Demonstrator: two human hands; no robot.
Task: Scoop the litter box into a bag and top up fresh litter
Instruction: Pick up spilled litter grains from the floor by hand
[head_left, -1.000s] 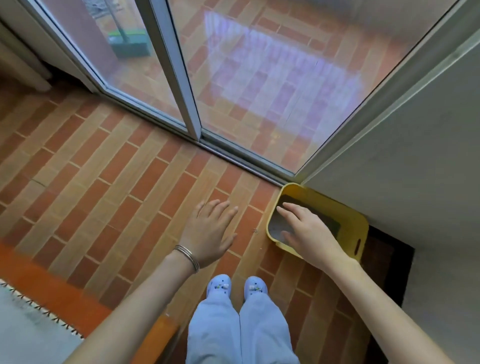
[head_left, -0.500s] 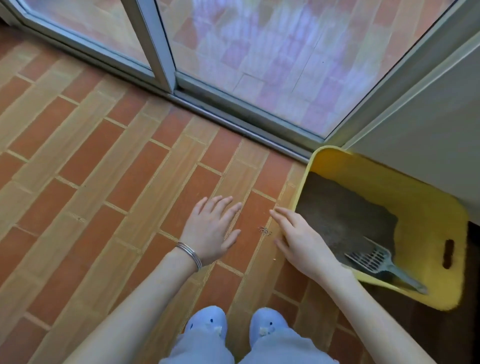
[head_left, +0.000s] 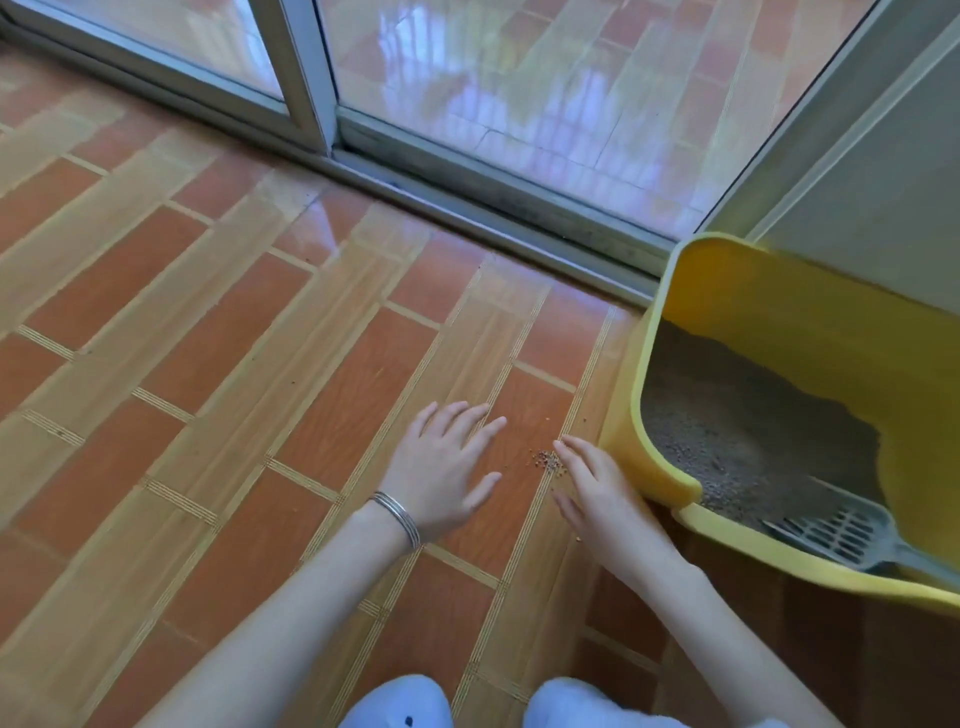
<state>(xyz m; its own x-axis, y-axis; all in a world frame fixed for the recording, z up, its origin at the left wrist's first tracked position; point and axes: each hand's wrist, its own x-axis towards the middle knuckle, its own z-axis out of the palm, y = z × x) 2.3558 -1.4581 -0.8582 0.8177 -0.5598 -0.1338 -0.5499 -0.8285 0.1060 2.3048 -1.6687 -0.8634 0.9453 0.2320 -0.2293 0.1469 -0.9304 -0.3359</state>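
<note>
A yellow litter box (head_left: 810, 312) stands at the right against the wall, holding grey litter (head_left: 737, 426). A grey slotted scoop (head_left: 841, 535) lies in its near corner, handle running off to the right. A small heap of spilled litter grains (head_left: 546, 460) lies on the floor tiles just left of the box. My left hand (head_left: 441, 467) hovers flat with straight fingers left of the grains. My right hand (head_left: 602, 493) is flat beside the box, fingertips at the grains. Neither hand holds anything.
A sliding glass door with a metal track (head_left: 467, 192) runs across the back. A grey wall (head_left: 893, 197) rises behind the box. Patterned orange floor tiles (head_left: 208, 364) spread to the left. My knees (head_left: 395, 701) show at the bottom edge.
The view has dropped much closer to the floor. My right hand moved off the litter box rim down to the spilled grains; my left hand stayed flat nearby.
</note>
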